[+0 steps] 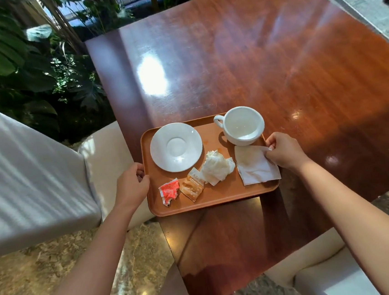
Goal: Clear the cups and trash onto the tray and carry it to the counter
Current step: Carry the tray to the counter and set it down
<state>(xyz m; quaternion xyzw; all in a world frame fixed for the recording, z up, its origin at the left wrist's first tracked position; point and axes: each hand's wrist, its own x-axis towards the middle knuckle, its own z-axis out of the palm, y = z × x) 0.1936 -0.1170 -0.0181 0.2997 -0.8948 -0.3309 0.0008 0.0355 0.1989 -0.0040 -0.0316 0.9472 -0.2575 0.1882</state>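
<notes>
Stiff orange tray [217,198], at near edge of wooden surface [251,58], bearing fragile cup [242,125], saucer [176,146], light loose napkins and wrappers; left hand [132,185] and right hand [284,151] clamped on opposite rims; carry level.

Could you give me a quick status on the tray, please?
Left hand and right hand grip the orange plastic tray. White ceramic cup, saucer, trash loaded. Nothing obstructing.
</notes>
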